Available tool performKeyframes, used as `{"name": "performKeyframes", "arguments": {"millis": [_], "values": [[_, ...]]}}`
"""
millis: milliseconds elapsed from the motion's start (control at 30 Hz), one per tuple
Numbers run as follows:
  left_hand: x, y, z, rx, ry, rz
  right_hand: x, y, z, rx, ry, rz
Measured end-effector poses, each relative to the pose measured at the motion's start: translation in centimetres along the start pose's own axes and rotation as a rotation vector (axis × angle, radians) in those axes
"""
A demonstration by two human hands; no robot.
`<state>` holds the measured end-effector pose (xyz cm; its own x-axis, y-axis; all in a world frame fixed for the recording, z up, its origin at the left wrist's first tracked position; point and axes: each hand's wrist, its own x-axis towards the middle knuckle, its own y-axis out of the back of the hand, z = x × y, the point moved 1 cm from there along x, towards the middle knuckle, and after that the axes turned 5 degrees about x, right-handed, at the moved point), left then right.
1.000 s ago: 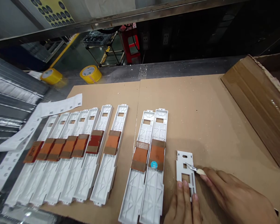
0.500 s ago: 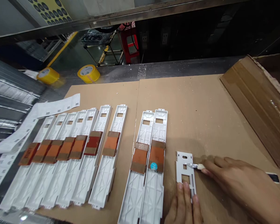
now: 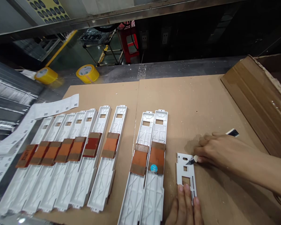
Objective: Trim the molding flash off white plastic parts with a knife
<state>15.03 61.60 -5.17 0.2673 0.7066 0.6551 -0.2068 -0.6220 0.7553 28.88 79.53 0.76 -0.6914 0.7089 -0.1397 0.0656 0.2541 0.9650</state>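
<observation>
Now, left hand flat on white plastic plate, right hand fingers pinching thin metal blade w/ pale handle

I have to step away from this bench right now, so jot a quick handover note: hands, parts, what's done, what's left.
Left hand: fingertips press the lower end of the small white plate flat on the cardboard mat.
Right hand: grips a small knife, tip at the plate's upper right edge.
Parts: two long white trays lie just left of the plate, seven more in a row farther left, each with a brown taped pad.
Done: trays laid out in rows.
Left: judging by the blade's position, edge trimming on the plate seems unfinished.
</observation>
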Motion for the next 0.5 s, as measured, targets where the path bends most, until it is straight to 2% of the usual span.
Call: {"name": "performKeyframes", "arguments": {"millis": [100, 200, 333, 433, 500], "values": [[-0.2, -0.1, 0.7, -0.009, 0.089, 0.0, 1.0, 0.0, 0.1, -0.051, 0.15, -0.134], [-0.5, -0.1, 1.3, -0.026, 0.186, 0.005, 1.5, 0.3, -0.8, -0.136, 0.185, -0.125], [-0.6, 0.0, 0.9, -0.033, 0.129, -0.001, 0.6, 1.3, -1.8, -0.195, 0.189, -0.039], [-0.5, 0.1, 0.2, -0.056, 0.019, -0.014, -1.4, 2.1, -1.6, -0.185, 0.167, 0.029], [-0.6, 0.0, 0.2, -0.073, -0.007, -0.017, -3.1, 2.1, -1.2, -0.165, 0.104, 0.101]]}}
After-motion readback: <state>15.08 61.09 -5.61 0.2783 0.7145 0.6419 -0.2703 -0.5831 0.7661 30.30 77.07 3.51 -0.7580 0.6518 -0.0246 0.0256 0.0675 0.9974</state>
